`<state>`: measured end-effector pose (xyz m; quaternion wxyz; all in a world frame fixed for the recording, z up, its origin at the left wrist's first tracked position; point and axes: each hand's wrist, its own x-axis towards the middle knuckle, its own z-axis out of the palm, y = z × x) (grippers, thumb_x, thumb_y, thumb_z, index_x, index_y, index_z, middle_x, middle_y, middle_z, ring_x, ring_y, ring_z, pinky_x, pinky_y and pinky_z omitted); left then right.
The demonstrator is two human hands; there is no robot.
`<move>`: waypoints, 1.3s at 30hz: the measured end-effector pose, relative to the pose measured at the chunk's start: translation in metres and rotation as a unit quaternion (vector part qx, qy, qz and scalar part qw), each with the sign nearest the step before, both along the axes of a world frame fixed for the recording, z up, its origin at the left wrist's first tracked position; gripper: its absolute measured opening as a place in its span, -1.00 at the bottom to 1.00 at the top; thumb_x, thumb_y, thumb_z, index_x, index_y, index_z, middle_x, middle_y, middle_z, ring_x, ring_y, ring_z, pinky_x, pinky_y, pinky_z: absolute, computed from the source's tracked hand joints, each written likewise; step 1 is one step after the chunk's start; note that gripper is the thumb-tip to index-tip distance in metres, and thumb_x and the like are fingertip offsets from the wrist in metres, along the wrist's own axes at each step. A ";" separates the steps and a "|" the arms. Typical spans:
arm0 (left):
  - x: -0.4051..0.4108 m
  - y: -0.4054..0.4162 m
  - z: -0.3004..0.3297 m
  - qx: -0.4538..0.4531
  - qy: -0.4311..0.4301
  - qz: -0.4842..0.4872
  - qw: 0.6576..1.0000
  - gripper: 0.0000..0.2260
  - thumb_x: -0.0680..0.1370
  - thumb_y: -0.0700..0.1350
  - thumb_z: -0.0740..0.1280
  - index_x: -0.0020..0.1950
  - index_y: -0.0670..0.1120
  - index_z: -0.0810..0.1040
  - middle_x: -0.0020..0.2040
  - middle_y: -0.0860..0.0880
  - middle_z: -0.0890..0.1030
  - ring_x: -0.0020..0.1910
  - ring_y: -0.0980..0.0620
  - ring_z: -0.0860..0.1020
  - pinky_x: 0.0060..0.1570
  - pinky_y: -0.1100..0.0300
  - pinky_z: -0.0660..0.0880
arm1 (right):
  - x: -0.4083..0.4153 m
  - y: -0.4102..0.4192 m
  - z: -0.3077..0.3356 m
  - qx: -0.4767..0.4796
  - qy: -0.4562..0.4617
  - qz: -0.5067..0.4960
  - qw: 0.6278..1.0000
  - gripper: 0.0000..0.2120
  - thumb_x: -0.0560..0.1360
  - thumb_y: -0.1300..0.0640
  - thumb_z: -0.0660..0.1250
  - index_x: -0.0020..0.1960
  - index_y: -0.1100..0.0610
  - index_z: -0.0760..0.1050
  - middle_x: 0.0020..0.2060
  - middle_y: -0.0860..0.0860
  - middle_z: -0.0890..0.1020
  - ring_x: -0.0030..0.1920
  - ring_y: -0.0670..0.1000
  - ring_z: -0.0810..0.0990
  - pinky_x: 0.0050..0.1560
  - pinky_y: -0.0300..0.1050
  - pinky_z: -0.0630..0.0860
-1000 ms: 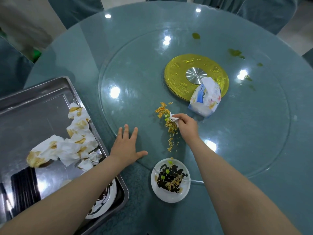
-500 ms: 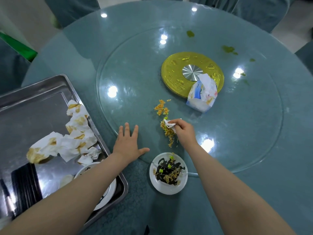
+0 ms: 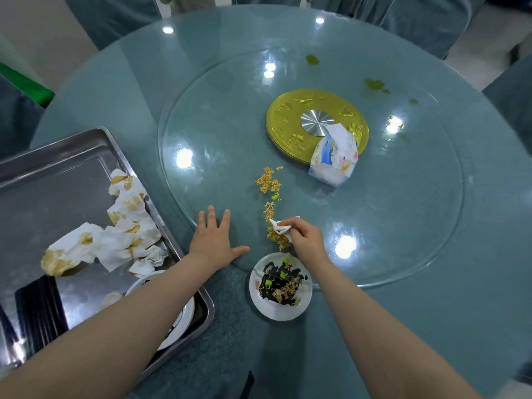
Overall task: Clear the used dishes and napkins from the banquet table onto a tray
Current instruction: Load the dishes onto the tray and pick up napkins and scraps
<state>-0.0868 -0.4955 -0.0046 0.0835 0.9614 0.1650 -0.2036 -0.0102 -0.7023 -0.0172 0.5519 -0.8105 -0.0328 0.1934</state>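
Right hand [image 3: 305, 240] pinched a crumpled white paper napkin [image 3: 283, 226] over spilled noodle crumbs [image 3: 273, 223] | left hand [image 3: 216, 240] flat, fingers spread on glass turntable [image 3: 403, 226] | small white round plate [image 3: 280, 287] just below, probably slippery with sauce: grip its rim.

- Bright, even overhead light; round white glare spots dot the glass turntable [image 3: 374, 226] around the gold disc [image 3: 288, 133].
- Soft shadows below both forearms.
- Wide-angle bending curves the table edge far from the disc; focus is sharp centrally.

Sauce-smeared white plate [image 3: 280, 287] at table edge; stained crumpled napkins [image 3: 115, 231] heaped in steel tray [image 3: 43, 168].
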 end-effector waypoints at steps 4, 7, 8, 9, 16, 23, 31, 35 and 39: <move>-0.001 -0.001 0.000 -0.012 -0.001 0.006 1.000 -0.03 0.43 0.45 0.18 0.58 -0.04 -0.21 0.56 -0.25 -0.20 0.53 -0.32 -0.17 0.49 -0.12 -0.04 | -0.013 -0.005 0.002 0.000 0.002 -0.001 1.000 -0.69 0.56 0.27 0.20 -0.06 -0.03 0.67 -0.22 0.00 0.65 -0.34 -0.08 0.42 -0.31 -0.23 0.36; -0.001 -0.001 0.000 -0.020 -0.003 0.008 1.000 -0.04 0.44 0.44 0.19 0.59 -0.03 -0.20 0.56 -0.25 -0.20 0.53 -0.31 -0.18 0.49 -0.11 -0.06 | -0.023 -0.008 0.001 0.006 0.010 0.000 1.000 -0.69 0.56 0.26 0.20 -0.06 -0.03 0.67 -0.19 0.01 0.66 -0.31 -0.06 0.46 -0.27 -0.19 0.41; -0.001 0.000 0.001 -0.018 -0.003 0.007 1.000 -0.04 0.44 0.44 0.19 0.59 -0.03 -0.20 0.56 -0.25 -0.20 0.53 -0.31 -0.18 0.49 -0.11 -0.06 | -0.026 -0.009 0.000 0.006 0.008 -0.001 1.000 -0.69 0.55 0.26 0.20 -0.07 -0.04 0.67 -0.18 0.03 0.66 -0.29 -0.01 0.49 -0.25 -0.16 0.43; -0.001 0.000 0.001 -0.016 -0.003 0.006 1.000 -0.04 0.44 0.44 0.19 0.59 -0.03 -0.20 0.56 -0.25 -0.20 0.53 -0.31 -0.18 0.49 -0.11 -0.06 | -0.030 -0.010 -0.001 0.008 0.005 -0.002 1.000 -0.68 0.55 0.27 0.21 -0.08 -0.06 0.66 -0.18 0.06 0.67 -0.26 0.06 0.51 -0.23 -0.13 0.44; -0.001 0.001 0.001 -0.013 0.005 0.004 1.000 -0.04 0.44 0.45 0.17 0.58 -0.03 -0.22 0.56 -0.26 -0.21 0.53 -0.31 -0.17 0.49 -0.11 -0.07 | -0.055 -0.018 0.001 0.012 0.010 0.006 1.000 -0.70 0.54 0.29 0.23 -0.09 -0.02 0.66 -0.14 -0.03 0.68 -0.05 0.15 0.60 0.00 0.06 0.56; 0.000 0.001 -0.001 -0.004 0.009 -0.002 1.000 -0.03 0.43 0.46 0.15 0.58 -0.04 -0.22 0.56 -0.27 -0.20 0.53 -0.32 -0.16 0.49 -0.12 -0.07 | -0.079 -0.026 0.000 0.001 0.014 0.009 1.000 -0.68 0.54 0.28 0.22 -0.10 -0.06 0.65 -0.14 -0.05 0.68 -0.05 0.11 0.60 0.03 0.07 0.54; 0.000 0.001 -0.001 0.000 0.013 -0.004 1.000 -0.03 0.43 0.47 0.13 0.58 -0.04 -0.22 0.56 -0.27 -0.20 0.53 -0.33 -0.16 0.50 -0.12 -0.05 | -0.100 -0.028 0.007 0.014 0.016 -0.010 1.000 -0.63 0.53 0.32 0.22 -0.13 -0.07 0.67 -0.18 -0.13 0.67 -0.14 -0.13 0.57 -0.11 -0.24 0.47; 0.000 0.003 0.000 -0.003 0.012 -0.004 1.000 -0.03 0.43 0.47 0.14 0.58 -0.04 -0.21 0.56 -0.26 -0.20 0.53 -0.32 -0.16 0.50 -0.13 -0.03 | -0.103 -0.032 0.010 0.025 0.022 -0.013 0.999 -0.66 0.53 0.35 0.20 -0.09 0.01 0.68 -0.12 -0.10 0.69 -0.07 -0.10 0.60 -0.03 -0.19 0.50; -0.002 0.002 0.000 -0.004 0.008 -0.005 1.000 -0.03 0.42 0.49 0.13 0.59 -0.03 -0.21 0.56 -0.25 -0.20 0.53 -0.32 -0.16 0.50 -0.13 0.00 | -0.103 -0.036 0.012 0.020 0.044 -0.007 0.999 -0.65 0.51 0.36 0.20 -0.09 0.02 0.69 -0.10 -0.05 0.70 -0.02 0.04 0.61 0.05 -0.02 0.53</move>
